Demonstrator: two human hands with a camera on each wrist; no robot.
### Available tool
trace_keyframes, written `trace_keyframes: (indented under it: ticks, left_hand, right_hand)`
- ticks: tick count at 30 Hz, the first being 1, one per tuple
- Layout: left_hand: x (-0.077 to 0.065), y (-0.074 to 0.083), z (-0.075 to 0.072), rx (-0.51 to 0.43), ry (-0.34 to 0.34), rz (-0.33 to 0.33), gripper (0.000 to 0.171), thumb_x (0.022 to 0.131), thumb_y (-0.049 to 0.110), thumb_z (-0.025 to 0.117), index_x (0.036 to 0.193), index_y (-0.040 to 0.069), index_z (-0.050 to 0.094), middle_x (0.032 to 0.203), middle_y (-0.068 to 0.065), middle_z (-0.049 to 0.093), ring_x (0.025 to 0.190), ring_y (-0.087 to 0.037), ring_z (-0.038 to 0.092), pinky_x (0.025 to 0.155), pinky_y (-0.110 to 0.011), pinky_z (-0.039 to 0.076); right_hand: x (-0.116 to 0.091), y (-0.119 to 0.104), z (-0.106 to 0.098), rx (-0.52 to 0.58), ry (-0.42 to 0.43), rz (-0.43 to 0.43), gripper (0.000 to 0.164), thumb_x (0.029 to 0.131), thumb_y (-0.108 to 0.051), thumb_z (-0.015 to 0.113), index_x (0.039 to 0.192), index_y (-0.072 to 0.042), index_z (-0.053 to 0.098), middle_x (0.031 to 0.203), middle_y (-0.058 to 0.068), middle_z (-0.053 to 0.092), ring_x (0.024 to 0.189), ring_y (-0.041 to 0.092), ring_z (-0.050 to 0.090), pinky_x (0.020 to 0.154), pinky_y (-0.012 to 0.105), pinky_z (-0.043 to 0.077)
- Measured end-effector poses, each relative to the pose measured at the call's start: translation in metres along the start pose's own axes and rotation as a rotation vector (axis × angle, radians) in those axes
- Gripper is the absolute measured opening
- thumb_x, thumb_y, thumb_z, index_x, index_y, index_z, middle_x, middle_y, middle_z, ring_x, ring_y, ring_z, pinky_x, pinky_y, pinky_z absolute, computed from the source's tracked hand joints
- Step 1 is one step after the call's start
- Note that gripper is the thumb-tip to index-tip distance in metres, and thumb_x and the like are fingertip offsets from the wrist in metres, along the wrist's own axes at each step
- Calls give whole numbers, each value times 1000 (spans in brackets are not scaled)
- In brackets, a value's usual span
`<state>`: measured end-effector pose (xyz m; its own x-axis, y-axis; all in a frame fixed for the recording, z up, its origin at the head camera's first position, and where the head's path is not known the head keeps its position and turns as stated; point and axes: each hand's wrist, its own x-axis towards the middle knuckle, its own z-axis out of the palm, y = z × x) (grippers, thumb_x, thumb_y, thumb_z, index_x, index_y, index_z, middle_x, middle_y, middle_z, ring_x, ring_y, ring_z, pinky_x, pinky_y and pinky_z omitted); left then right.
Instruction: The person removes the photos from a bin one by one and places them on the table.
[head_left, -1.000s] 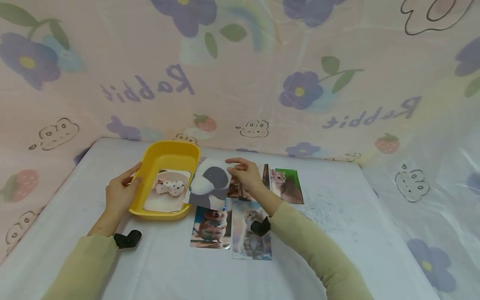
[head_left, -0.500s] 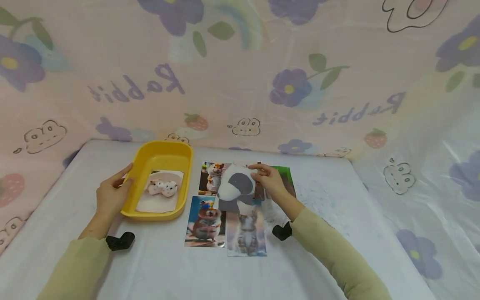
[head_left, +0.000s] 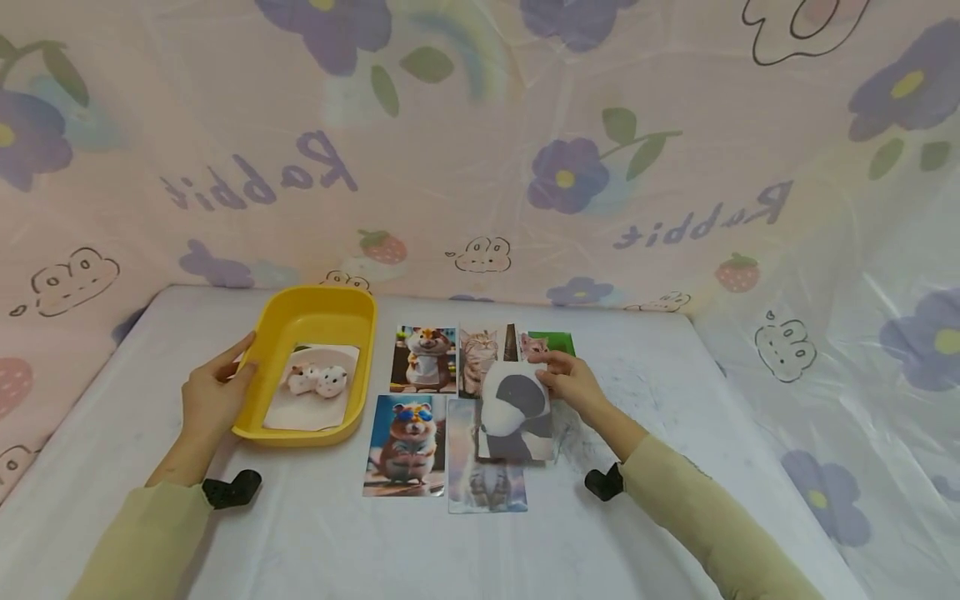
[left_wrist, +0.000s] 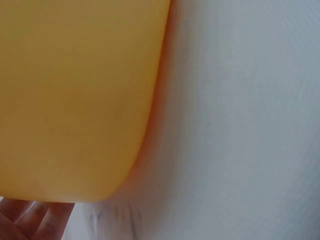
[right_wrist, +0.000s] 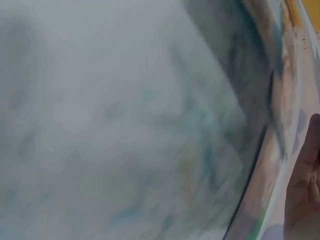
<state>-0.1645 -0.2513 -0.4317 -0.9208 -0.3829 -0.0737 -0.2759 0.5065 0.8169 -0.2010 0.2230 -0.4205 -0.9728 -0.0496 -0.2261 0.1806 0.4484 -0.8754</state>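
In the head view my left hand (head_left: 213, 392) grips the left rim of a yellow plastic tray (head_left: 365, 350). A photo card of two small white-and-brown hamsters (head_left: 311, 404) lies inside that tray. My right hand (head_left: 581, 387) pinches the upper right edge of a grey-and-white picture card (head_left: 517, 412). This card is held above a grey kitten photo (head_left: 487, 496) and hides its upper part. The left wrist view shows the tray wall (left_wrist: 75, 100) close up, with fingers (left_wrist: 37, 220) below it.
Left of the kitten lies a hamster photo with blue sunglasses (head_left: 405, 454). Behind are an aproned hamster photo (head_left: 427, 367), a tabby cat photo (head_left: 478, 342) and a green-backed kitten photo (head_left: 558, 340), partly covered. A patterned curtain (head_left: 420, 167) stands behind the white table (head_left: 300, 533).
My right hand has carried the grey-and-white card rightward from the tray's edge and lower over the kitten photo. The left hand still holds the tray; the view has shifted slightly.
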Motion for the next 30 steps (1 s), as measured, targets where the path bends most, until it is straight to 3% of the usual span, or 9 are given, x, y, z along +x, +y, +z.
trace_keyframes:
  ticks: [13, 20, 24, 27, 30]
  left_hand:
    - [-1, 0, 0, 17, 15, 15, 45, 99, 27, 46, 143, 29, 41, 133, -29, 52, 116, -38, 53, 64, -8, 38]
    - [-2, -2, -1, 11, 26, 63, 44, 99, 24, 47, 143, 26, 44, 131, -32, 53, 113, -41, 57, 59, -3, 36]
    - [-2, -2, 0, 19, 16, 48, 44, 99, 26, 47, 144, 27, 42, 133, -30, 52, 116, -41, 55, 74, -23, 54]
    - [-1, -2, 0, 26, 13, 44, 45, 99, 27, 47, 144, 28, 42, 133, -30, 52, 116, -41, 55, 84, -39, 55]
    - [-1, -1, 0, 29, 17, 46, 45, 99, 27, 47, 144, 28, 42, 133, -30, 52, 116, -41, 56, 87, -42, 54]
  right_hand:
    - [-16, 32, -36, -89, -28, -4, 30, 95, -11, 57, 124, -2, 59, 78, 3, 56, 68, 14, 44, 64, 33, 43]
    - [-25, 47, -48, -166, -45, -13, 32, 95, -15, 57, 124, -1, 59, 92, 15, 66, 79, 15, 51, 69, 32, 44]
    - [-28, 54, -51, -182, -45, 8, 31, 95, -15, 59, 122, -1, 60, 85, 10, 63, 77, 15, 50, 68, 30, 43]
    - [-30, 58, -50, -175, -45, 4, 31, 93, -13, 61, 120, 1, 61, 79, 7, 62, 71, 14, 50, 64, 29, 45]
    - [-32, 60, -46, -214, -16, -49, 26, 90, -9, 64, 114, 1, 65, 80, 9, 63, 69, 13, 52, 61, 27, 47]
